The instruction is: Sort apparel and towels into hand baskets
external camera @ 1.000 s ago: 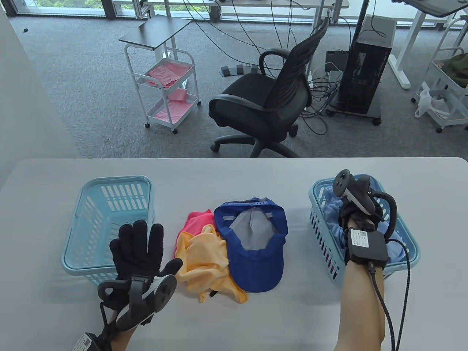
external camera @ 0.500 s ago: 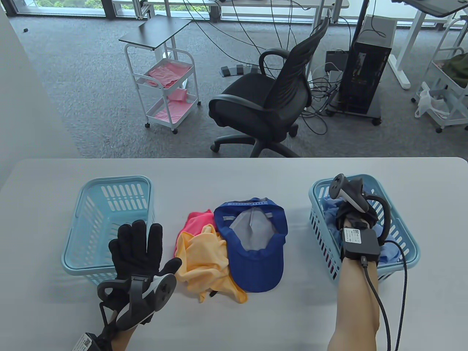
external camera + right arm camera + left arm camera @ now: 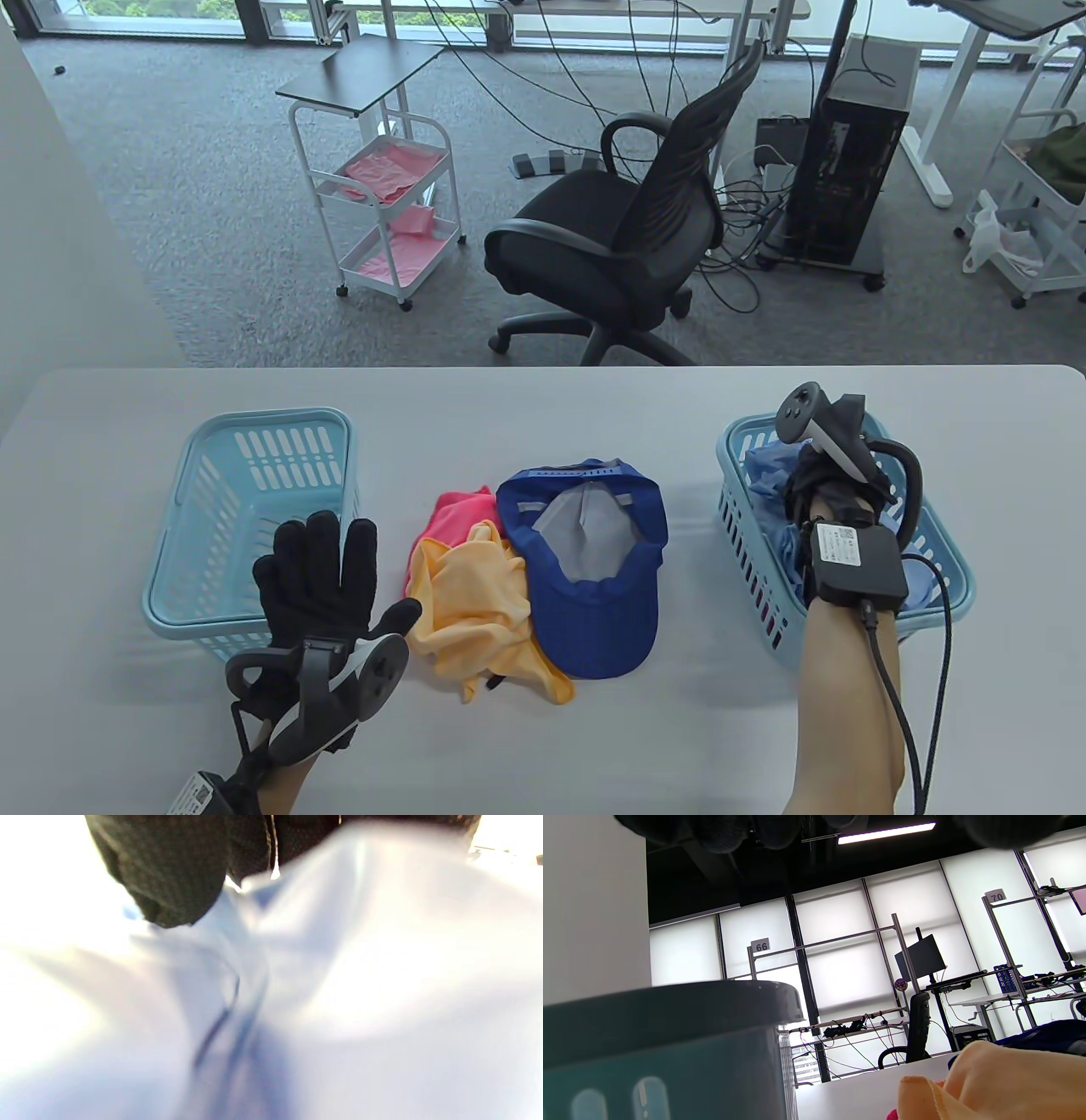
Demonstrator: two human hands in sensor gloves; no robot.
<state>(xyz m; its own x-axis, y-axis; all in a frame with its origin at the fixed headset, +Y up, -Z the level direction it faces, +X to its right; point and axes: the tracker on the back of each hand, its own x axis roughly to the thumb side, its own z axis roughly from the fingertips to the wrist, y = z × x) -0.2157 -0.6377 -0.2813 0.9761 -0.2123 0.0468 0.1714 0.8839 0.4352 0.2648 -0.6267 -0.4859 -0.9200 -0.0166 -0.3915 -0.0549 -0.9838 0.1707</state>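
1. your right basket (image 3: 735,501), a pale blue plastic one with slotted walls, holds a crumpled light blue garment (image 3: 768,484); its soft folds fill most of the right wrist view, blurred.
2. your right hand (image 3: 836,497) is down inside that basket on the garment. a gloved finger (image 3: 169,878) touches the cloth, but you cannot tell from either view whether the fingers are clasped on it or loose.
3. your left basket (image 3: 246,518), the same slotted pale blue plastic, rectangular with rounded corners, shows only its bare floor and walls. its rim (image 3: 670,1005) looms dark in the left wrist view.
4. your left hand (image 3: 318,577) is spread flat, fingers straight and thumb out, over the near right corner of the left basket; it grasps nothing.
5. between the baskets on the white table (image 3: 543,747) lies the unsorted pile: a royal blue cap (image 3: 594,586) turned upside down, grey lining showing, brim toward you.
6. just left of the cap, touching it, a rumpled orange-yellow cloth (image 3: 475,603) of towel-like weave lies partly over a pink cloth (image 3: 450,514).
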